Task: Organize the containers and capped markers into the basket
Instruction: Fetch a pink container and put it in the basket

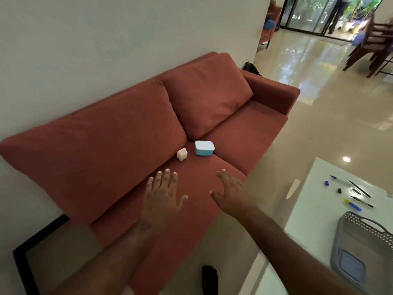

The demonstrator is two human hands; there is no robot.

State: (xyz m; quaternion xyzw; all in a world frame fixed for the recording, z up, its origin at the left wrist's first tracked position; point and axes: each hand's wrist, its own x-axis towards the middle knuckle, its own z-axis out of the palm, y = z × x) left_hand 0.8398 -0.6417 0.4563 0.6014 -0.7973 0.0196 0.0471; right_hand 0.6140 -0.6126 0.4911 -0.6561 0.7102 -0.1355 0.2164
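A teal container with a white lid point(204, 147) and a small cream container point(182, 154) sit side by side on the seat of a red sofa point(119, 133). My left hand point(162, 193) and my right hand point(230, 191) hover over the seat just short of them, fingers spread, holding nothing. On the white table point(308, 209) at the right lie several markers and pens point(353, 205) with loose caps point(327, 183). A grey perforated basket point(361, 231) stands on that table's near part, with a bluish container point(350, 267) inside it.
The sofa backs onto a white wall, with two big back cushions. A black frame point(23, 258) leans at lower left and a dark object point(209, 279) lies on the floor in front. Glossy floor runs to wooden chairs point(374, 43) and glass doors at the far right.
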